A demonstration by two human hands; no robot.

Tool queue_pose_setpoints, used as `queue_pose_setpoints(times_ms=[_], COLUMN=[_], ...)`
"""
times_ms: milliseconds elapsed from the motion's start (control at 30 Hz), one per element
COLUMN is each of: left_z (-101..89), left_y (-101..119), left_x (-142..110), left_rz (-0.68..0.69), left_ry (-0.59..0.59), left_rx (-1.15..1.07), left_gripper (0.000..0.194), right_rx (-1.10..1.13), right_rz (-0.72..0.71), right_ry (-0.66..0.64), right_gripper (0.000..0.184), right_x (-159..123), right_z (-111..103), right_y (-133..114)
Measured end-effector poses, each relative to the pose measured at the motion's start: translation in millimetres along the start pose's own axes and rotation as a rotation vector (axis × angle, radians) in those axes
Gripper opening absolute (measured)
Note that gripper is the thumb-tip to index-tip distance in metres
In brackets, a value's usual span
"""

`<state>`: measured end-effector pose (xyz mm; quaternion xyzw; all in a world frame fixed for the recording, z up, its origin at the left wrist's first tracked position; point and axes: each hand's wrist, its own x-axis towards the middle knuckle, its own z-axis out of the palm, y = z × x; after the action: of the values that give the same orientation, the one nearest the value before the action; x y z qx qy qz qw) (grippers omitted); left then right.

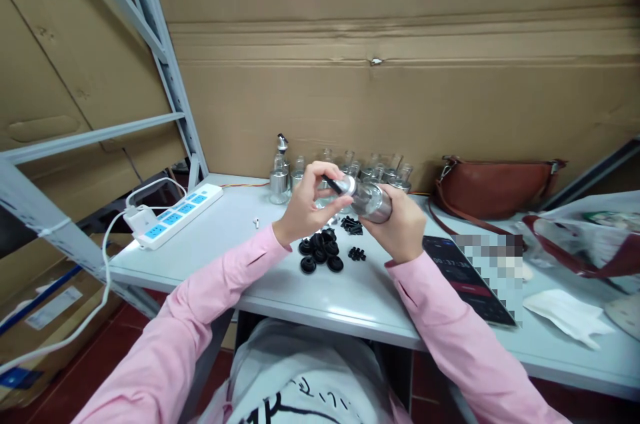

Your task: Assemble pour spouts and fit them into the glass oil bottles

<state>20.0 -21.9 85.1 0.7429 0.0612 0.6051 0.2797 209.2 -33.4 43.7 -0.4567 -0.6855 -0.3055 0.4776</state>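
Observation:
My right hand (399,225) is wrapped round the metal-sleeved lower part of a glass bottle (369,199), which lies tilted with its neck toward my left. At that neck, the fingers of my left hand (309,203) close on a pour spout (345,183) with a silvery collar and a dark tip; how far it sits in the neck I cannot tell. Below my hands on the table are a pile of round black stoppers (320,249), a heap of slim black pieces (352,225) and a cluster of small black caps (357,253).
Several similar bottles (279,181) stand along the cardboard wall, one with a spout fitted. A power strip (177,216) lies at the left. To the right are a tablet (470,284), a brown bag (493,187) and a white tissue (567,314).

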Motion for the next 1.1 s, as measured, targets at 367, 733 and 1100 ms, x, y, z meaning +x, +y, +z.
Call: queue_pose_setpoints(times_ms=[367,733,1100], left_z=[-12.6,-6.3,-10.8], left_y=[-7.1,-0.8,-6.8], left_x=[-11.1,-11.2,-19.2], left_rz=[-0.481,-0.652,-0.540], left_ry=[-0.094,-0.233,-0.253], left_rx=[0.048,0.117,0.113], left_gripper=[0.041,0.058,0.046], right_rx=[-0.183,-0.231,-0.089], right_rz=[-0.130,-0.103,-0.127], right_ry=[0.046,0.103,-0.064], right_gripper=[0.037,0.033,0.032], right_x=[-2.1,-0.3,0.7], right_z=[6.1,3.3,1.2], right_y=[12.3,7.2,9.6])
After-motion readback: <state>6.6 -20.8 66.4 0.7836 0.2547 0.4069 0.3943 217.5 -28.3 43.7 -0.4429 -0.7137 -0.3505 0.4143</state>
